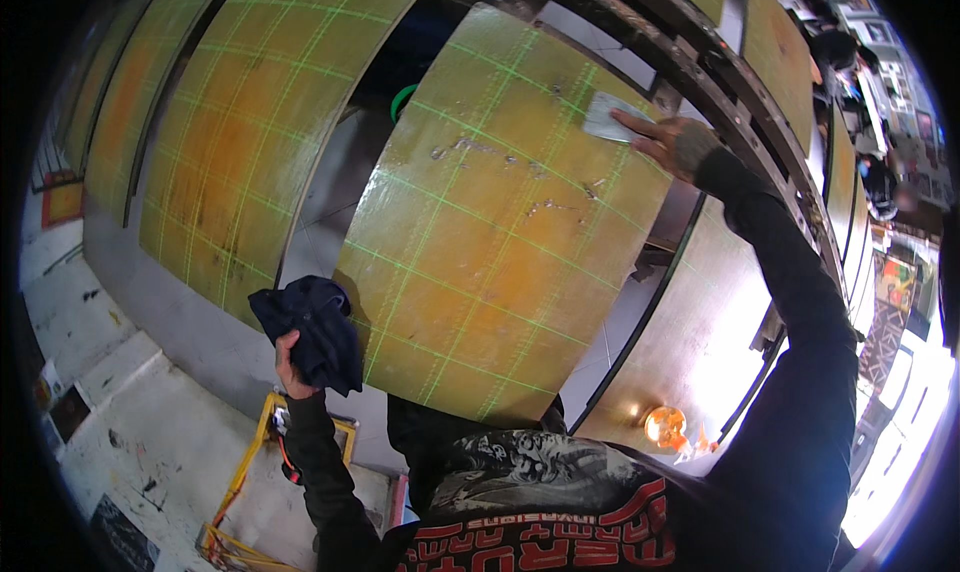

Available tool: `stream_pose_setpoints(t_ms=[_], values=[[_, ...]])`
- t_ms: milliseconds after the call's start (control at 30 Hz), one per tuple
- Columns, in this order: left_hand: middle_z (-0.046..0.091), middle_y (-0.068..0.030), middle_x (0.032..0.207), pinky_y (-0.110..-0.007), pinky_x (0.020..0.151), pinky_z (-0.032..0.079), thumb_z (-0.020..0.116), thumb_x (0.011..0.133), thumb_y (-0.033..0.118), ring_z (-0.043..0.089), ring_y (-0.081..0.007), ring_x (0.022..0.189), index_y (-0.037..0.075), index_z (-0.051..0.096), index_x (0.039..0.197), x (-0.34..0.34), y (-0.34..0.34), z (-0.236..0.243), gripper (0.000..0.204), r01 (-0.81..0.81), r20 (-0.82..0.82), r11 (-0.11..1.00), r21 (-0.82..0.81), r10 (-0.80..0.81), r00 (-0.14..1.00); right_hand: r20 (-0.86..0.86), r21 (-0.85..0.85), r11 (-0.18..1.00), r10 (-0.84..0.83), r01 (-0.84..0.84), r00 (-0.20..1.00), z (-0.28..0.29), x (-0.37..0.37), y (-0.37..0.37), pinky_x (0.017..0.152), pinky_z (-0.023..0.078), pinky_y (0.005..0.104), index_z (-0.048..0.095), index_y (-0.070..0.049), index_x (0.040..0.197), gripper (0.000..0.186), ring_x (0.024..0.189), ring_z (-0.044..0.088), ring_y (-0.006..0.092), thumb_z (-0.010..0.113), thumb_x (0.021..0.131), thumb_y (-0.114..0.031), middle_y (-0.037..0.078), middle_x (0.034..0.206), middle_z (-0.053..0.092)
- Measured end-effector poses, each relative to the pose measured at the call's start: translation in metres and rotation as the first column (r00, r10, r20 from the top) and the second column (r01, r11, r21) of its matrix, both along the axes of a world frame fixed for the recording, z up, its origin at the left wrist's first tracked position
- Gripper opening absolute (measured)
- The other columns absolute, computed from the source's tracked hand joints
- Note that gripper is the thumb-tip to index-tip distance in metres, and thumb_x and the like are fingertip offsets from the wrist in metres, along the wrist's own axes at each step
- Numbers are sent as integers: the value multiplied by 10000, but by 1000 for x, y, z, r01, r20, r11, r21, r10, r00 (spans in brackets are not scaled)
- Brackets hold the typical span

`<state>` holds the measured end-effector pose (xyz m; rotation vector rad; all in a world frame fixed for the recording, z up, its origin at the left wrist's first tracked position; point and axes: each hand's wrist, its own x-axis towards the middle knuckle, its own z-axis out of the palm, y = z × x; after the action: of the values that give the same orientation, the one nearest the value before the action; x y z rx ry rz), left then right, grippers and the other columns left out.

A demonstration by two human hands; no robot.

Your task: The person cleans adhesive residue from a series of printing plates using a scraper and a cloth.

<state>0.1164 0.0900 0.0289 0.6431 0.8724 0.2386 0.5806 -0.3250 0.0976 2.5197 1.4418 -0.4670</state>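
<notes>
A yellow-green board [440, 222] marked with bright green grid lines lies before me, its near end close to my body. Dark crumbs of residue [465, 147] are scattered over its far half. My right hand [672, 147] is closed on a flat whitish scraper [608, 118], with a finger stretched along it; the blade rests on the board near its far right edge. At the board's near left corner, my left hand [290, 364] grips a bunched navy cloth [315, 332]. Most of that hand's fingers are hidden by the cloth.
More grid-marked boards [250, 112] stand in a row to the left. A dark metal rail [705, 62] curves behind the board. A glossy board [690, 322] reflects light on the right. A yellow frame [262, 432] lies at lower left; a green rim [402, 102] shows below the board.
</notes>
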Motion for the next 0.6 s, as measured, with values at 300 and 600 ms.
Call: stream_pose_setpoints(t_ms=[300,600], values=[[615,-147,1126,-384,934,484,541,836,194,614,-277,1025,-21,543,1161,-8,7,-5,389,8,28,999,-39,-7,1000,-77,178,975,-124,136,989,7,-17,-31,771,484,422,376,-291,1426,459,780,632,310,358,992,-440,180,833,635],[615,-139,1128,-383,926,488,549,814,165,615,-275,1016,-11,530,1194,9,3,17,420,11,-4,993,-117,-11,1000,52,11,983,-185,185,981,-10,-4,62,726,515,421,401,-303,1406,417,785,651,299,343,1003,-390,176,868,653]])
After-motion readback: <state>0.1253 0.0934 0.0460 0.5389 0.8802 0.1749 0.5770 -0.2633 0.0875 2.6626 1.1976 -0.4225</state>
